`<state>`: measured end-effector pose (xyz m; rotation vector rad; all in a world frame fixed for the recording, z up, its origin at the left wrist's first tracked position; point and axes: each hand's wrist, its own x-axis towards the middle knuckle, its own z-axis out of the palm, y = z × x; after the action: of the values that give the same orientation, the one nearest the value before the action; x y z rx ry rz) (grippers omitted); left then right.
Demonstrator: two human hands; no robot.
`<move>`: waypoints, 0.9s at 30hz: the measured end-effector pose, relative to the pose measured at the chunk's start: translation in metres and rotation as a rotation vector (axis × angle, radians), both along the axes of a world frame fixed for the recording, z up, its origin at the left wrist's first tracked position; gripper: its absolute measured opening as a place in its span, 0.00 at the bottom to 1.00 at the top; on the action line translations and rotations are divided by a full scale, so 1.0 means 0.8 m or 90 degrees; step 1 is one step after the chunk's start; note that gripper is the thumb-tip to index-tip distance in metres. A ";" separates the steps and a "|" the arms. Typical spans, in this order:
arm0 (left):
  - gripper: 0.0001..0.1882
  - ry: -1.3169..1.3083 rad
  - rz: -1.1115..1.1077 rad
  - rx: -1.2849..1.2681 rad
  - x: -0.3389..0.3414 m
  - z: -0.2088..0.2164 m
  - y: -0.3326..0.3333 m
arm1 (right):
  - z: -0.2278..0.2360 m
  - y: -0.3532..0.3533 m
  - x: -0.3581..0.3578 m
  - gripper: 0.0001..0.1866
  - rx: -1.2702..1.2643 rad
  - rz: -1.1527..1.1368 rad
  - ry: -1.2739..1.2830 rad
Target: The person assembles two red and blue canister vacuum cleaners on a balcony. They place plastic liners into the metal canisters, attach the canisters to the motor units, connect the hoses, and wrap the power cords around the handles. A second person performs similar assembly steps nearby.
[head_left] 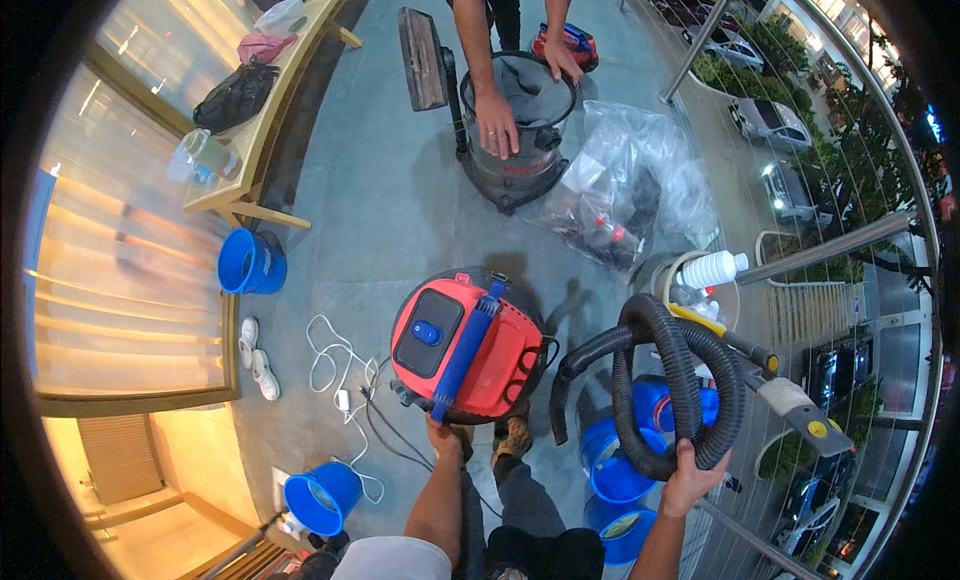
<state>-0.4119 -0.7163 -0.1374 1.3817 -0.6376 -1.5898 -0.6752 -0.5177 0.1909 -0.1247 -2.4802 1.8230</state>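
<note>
My left hand (443, 438) is closed around the lower end of the blue handle (466, 352) of a red and black canister vacuum cleaner (510, 355). The vacuum stands on the floor in front of my feet. Off to the right, my right hand (692, 477) grips a coiled black corrugated hose (680, 380). The hose hangs in loops, and its free end curves down to the left. A grey and yellow floor nozzle (800, 410) lies by the railing beside the hose; whether they are joined I cannot tell.
Ahead, another person's hands (497, 125) rest on an open black drum (515, 170). Near it lies a clear plastic bag (620, 180). Blue buckets (322, 498) stand on both sides. A white cord (345, 365) trails left. A wooden bench (270, 130) and metal railing (840, 248) flank the floor.
</note>
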 end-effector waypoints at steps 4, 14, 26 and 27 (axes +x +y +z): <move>0.23 -0.213 0.124 -0.051 -0.009 -0.037 0.005 | -0.008 -0.008 -0.004 0.25 0.021 -0.018 -0.053; 0.24 -0.164 -0.105 0.327 0.007 -0.009 -0.060 | -0.040 -0.010 0.021 0.26 0.188 -0.079 0.050; 0.21 -0.408 -0.179 0.418 0.050 0.040 -0.123 | -0.022 -0.034 0.063 0.27 0.269 -0.173 0.024; 0.19 -0.458 -0.190 0.385 0.053 0.047 -0.131 | -0.024 -0.038 0.065 0.28 0.264 -0.174 0.027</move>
<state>-0.3699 -0.8211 -0.0999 2.4585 -0.8411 -1.5609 -0.6230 -0.5484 0.1715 -0.3744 -2.5930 1.1734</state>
